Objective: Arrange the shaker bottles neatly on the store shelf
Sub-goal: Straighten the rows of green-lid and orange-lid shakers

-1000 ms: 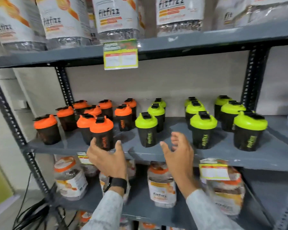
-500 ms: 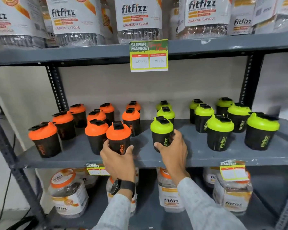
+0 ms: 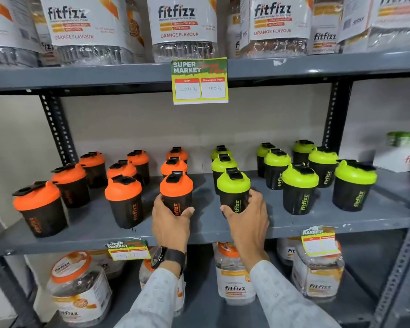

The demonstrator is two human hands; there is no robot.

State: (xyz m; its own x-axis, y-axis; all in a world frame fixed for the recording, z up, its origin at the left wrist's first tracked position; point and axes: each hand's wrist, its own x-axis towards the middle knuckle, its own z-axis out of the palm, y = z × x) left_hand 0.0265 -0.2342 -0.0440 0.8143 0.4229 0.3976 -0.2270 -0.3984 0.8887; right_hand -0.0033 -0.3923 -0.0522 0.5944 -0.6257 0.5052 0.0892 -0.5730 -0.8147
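Black shaker bottles stand upright on the grey middle shelf point(image 3: 199, 227), orange-lidded ones on the left half, green-lidded ones on the right half. My left hand point(image 3: 169, 221) wraps the base of the front orange-lidded shaker point(image 3: 176, 190). My right hand point(image 3: 249, 218) grips the front green-lidded shaker point(image 3: 233, 188) from its right side. Both held bottles rest on the shelf, each at the head of a short column of same-coloured bottles. Another orange-lidded shaker point(image 3: 124, 201) stands just left of my left hand, and a green-lidded shaker point(image 3: 300, 188) just right of my right hand.
Large fitfizz jars point(image 3: 182, 24) fill the shelf above, with a price tag point(image 3: 200, 81) hanging from its edge. More fitfizz jars point(image 3: 234, 280) sit on the shelf below, behind my forearms. Perforated uprights point(image 3: 57, 131) frame the bay. A white box point(image 3: 402, 159) lies at far right.
Both hands went from hovering open in front of the shelf to closing around the two front bottles. The view has moved closer to the shelf.
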